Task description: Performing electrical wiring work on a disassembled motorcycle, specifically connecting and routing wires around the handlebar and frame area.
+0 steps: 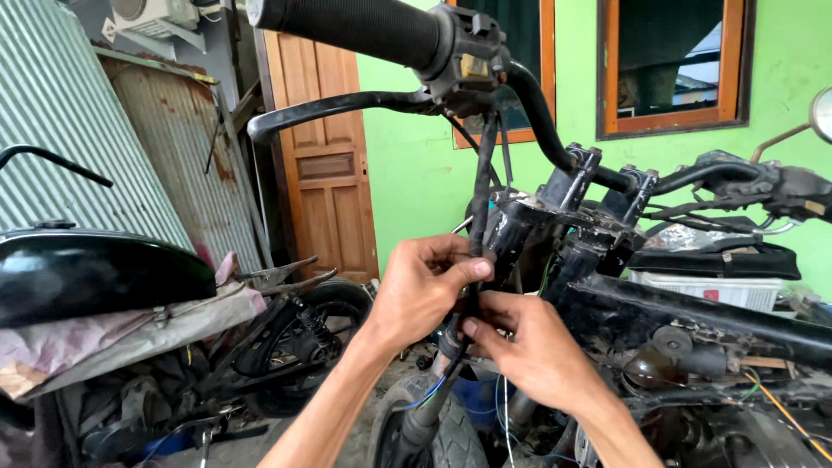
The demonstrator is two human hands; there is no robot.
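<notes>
A stripped black motorcycle point(693, 321) stands in front of me, its handlebar point(537, 104) crossing the top of the view with a rubber grip point(347, 26) at upper left. A black cable bundle point(482, 182) drops from the handlebar switch down past the steering head point(537, 225). My left hand point(420, 290) pinches this bundle with thumb and fingers. My right hand point(533, 355) grips the same bundle just below, fingertips touching the left hand's. Thin blue and white wires point(433, 394) hang beneath, above the front tyre point(451, 442).
A black fuel tank point(87, 269) rests on cloth-covered junk at left, with another frame and shock absorber point(312, 325) behind. Corrugated metal sheets point(69, 113) lean at left. A wooden door point(325, 147) and green wall point(416, 173) are behind. A blue bucket point(481, 399) sits low.
</notes>
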